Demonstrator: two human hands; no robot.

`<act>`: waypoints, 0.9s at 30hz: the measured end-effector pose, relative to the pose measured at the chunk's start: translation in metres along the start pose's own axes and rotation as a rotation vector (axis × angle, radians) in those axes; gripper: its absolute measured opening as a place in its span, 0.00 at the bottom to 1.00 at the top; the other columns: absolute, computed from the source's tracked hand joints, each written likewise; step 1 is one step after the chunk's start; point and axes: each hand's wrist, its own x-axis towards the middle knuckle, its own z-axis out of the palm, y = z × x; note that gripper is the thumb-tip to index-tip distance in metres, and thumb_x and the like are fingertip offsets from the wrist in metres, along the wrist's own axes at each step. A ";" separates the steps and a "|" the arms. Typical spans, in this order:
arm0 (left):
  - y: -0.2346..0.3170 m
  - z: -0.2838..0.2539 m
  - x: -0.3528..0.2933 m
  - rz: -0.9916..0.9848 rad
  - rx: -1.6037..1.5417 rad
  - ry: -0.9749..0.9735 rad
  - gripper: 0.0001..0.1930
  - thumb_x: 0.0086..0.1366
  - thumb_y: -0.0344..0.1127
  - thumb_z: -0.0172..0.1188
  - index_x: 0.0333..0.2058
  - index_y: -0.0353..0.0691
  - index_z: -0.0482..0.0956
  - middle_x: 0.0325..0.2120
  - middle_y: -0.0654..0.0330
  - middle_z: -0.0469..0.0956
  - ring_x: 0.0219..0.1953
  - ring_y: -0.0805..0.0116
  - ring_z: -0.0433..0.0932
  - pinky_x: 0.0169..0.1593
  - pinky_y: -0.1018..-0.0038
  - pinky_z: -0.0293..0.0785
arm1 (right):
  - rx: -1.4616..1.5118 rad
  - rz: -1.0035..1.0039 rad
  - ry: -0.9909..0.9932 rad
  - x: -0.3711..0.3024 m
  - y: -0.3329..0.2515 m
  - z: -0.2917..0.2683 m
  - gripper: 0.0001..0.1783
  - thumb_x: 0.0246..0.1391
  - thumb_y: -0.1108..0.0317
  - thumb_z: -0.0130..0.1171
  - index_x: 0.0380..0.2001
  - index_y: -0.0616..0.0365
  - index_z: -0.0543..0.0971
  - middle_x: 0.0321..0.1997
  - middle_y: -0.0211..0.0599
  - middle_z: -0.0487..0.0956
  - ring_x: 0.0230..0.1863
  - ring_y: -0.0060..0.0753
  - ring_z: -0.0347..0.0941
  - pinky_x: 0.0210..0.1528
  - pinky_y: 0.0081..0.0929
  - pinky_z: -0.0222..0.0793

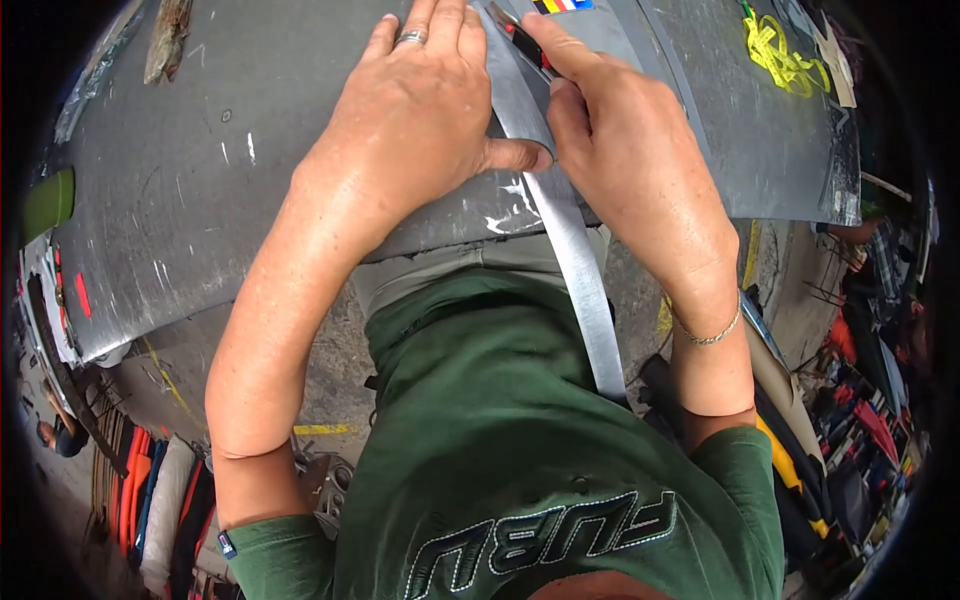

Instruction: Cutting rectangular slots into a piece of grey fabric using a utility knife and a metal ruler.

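My left hand (410, 115) lies flat with its fingers stretched toward the far side of the dark grey work table (200, 200). Its thumb rests across a long silver metal straightedge (578, 255), which runs from under my hands past the table's near edge to my shirt. In my right hand (640, 145) is a utility knife (527, 45) with a red and black body, gripped with the index finger along it. The knife's tip points away from me, close beside the straightedge. A grey sheet (610, 25) lies beneath, partly covered by my hands.
Tangled yellow tape (780, 60) lies at the table's far right. A worn wooden piece (168, 40) sits at the far left, a green object (48, 205) at the left edge. Rolls of material (165, 515) stand lower left; more rolls (790, 460) and piled scraps lie right. Another person (65, 435) is far left.
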 end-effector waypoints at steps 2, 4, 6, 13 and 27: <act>-0.010 0.035 -0.006 0.065 -0.007 0.223 0.56 0.58 0.65 0.65 0.62 0.10 0.62 0.64 0.26 0.64 0.72 0.38 0.60 0.73 0.51 0.58 | 0.068 0.040 0.046 -0.008 -0.010 0.000 0.21 0.66 0.67 0.56 0.61 0.56 0.74 0.36 0.40 0.81 0.31 0.38 0.77 0.33 0.36 0.71; -0.013 0.050 -0.007 0.139 -0.016 0.451 0.56 0.58 0.66 0.65 0.61 0.10 0.63 0.64 0.26 0.65 0.71 0.38 0.61 0.73 0.52 0.58 | 0.130 0.089 0.096 -0.015 -0.018 0.000 0.24 0.62 0.75 0.56 0.62 0.55 0.76 0.36 0.50 0.80 0.34 0.51 0.77 0.39 0.41 0.72; -0.013 0.057 -0.006 0.141 0.091 0.512 0.57 0.59 0.69 0.63 0.61 0.10 0.64 0.63 0.26 0.66 0.71 0.38 0.62 0.72 0.53 0.59 | 0.159 0.118 0.121 -0.022 -0.017 0.002 0.26 0.60 0.78 0.56 0.62 0.55 0.77 0.37 0.55 0.80 0.36 0.58 0.77 0.41 0.44 0.73; -0.002 0.017 -0.001 0.031 0.052 0.139 0.58 0.59 0.71 0.61 0.60 0.09 0.64 0.63 0.26 0.67 0.70 0.37 0.62 0.72 0.53 0.58 | 0.102 0.108 0.102 -0.059 -0.012 0.002 0.28 0.61 0.80 0.55 0.64 0.53 0.76 0.36 0.52 0.80 0.33 0.55 0.76 0.40 0.43 0.72; 0.004 0.010 0.002 -0.069 0.011 -0.025 0.61 0.59 0.70 0.63 0.66 0.11 0.56 0.69 0.27 0.57 0.75 0.40 0.54 0.75 0.53 0.54 | 0.181 0.109 0.116 -0.107 -0.004 -0.003 0.27 0.64 0.79 0.54 0.66 0.54 0.74 0.40 0.42 0.83 0.25 0.29 0.71 0.34 0.26 0.73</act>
